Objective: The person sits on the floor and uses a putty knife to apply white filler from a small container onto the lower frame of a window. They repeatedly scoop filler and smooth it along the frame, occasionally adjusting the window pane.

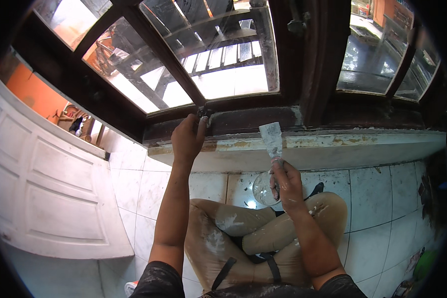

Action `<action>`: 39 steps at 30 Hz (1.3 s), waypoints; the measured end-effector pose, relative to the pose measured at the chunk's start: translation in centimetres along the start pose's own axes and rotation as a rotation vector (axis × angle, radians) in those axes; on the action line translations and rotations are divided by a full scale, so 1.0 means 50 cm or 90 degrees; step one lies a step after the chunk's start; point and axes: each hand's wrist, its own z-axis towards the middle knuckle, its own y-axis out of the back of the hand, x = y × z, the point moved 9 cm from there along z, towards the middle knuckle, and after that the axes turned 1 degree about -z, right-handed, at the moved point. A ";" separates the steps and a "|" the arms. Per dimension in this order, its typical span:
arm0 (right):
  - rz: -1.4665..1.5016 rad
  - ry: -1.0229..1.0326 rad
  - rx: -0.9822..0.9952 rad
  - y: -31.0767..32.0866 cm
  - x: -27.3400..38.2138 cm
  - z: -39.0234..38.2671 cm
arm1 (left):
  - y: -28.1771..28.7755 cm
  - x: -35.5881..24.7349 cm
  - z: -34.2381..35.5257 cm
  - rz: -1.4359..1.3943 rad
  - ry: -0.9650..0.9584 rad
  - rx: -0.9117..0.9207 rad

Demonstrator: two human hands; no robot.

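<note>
My right hand is wrapped round the handle of a putty knife. Its flat blade, smeared with white, points away from me, with its tip in front of the window sill. At the foot of the dark wooden window, my left hand reaches up to a small dark window latch; its thumb and forefinger close on it. White smears mark the frame beside those fingers. Below my right hand a round clear dish sits on the floor, partly hidden by the hand.
A ledge with flaking paint runs under the window. To the left a white panelled door stands ajar. Debris lies on the tiled floor along the wall. My crossed legs take up the near middle. A green object is at far right.
</note>
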 end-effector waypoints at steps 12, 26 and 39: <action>-0.008 0.017 0.005 0.016 0.012 -0.002 | -0.012 -0.024 0.062 0.067 0.004 -0.062; -0.026 0.021 0.019 0.002 0.018 -0.017 | 0.034 0.002 0.080 0.041 0.055 0.021; -0.037 0.019 0.017 0.003 0.010 -0.022 | 0.255 -0.221 0.187 0.085 -0.339 -0.418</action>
